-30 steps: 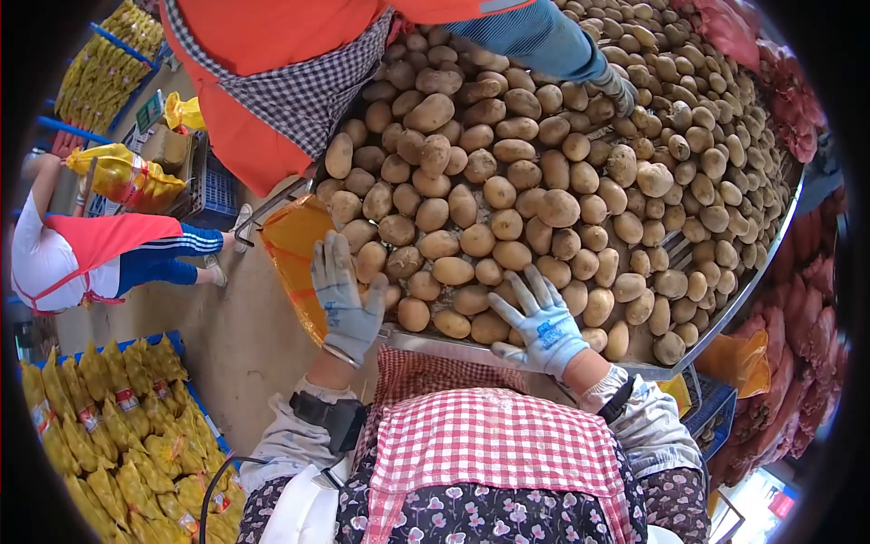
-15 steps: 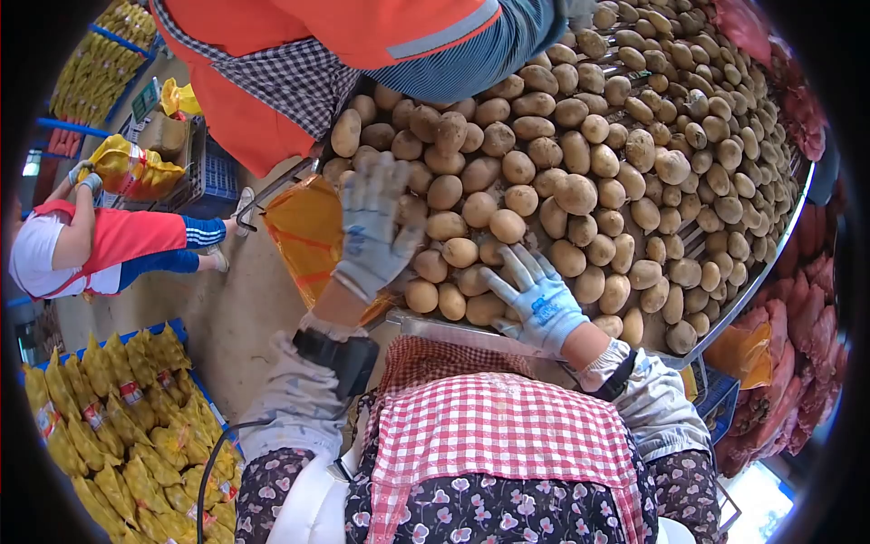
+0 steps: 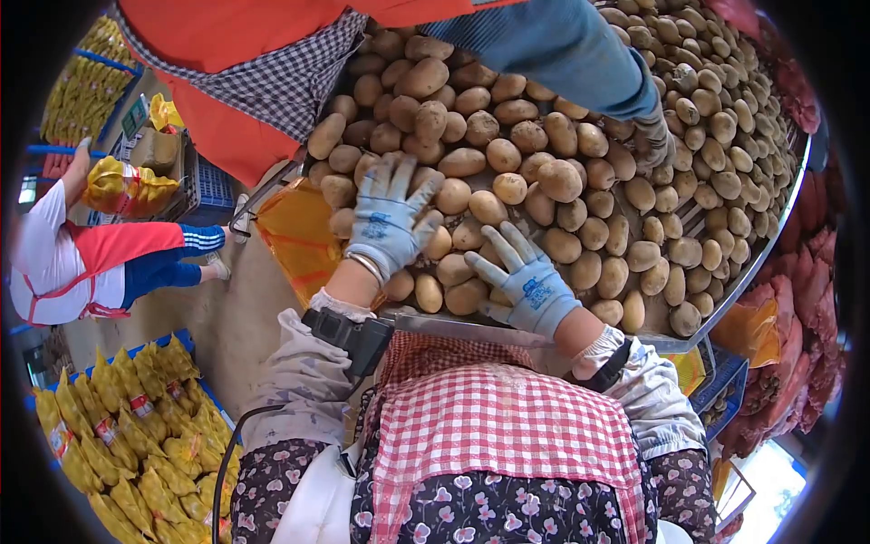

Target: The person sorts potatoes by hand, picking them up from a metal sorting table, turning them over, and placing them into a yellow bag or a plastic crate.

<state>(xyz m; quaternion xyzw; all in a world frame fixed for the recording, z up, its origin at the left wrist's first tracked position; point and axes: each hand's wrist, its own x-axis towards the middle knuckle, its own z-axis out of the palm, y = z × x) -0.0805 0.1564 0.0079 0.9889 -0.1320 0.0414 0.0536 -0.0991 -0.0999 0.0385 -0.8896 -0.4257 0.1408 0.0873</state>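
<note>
Many brown potatoes [image 3: 560,181] cover a metal-edged sorting table [image 3: 471,330] in front of me. My left hand [image 3: 388,222], in a pale grey-blue glove, rests on potatoes near the table's left corner, fingers spread. To its right, my right hand [image 3: 526,283] wears a matching glove and lies on potatoes at the near edge, also with spread fingers. Neither hand is closed around a potato. Just left of my left hand, an orange-yellow mesh bag [image 3: 294,238] hangs at the table corner.
Across the table, a co-worker's blue sleeve [image 3: 571,59] reaches over the potatoes, ending in a gloved hand [image 3: 654,140]. Another person [image 3: 118,258] stands at left beside a filled yellow bag [image 3: 131,188]. Packed yellow bags [image 3: 145,426] stand lower left; red mesh sacks [image 3: 797,335] lie right.
My right hand has shifted slightly left; my left hand has moved slightly right. The co-worker's arm has come down and rightward over the potatoes. The person at left has changed arm position.
</note>
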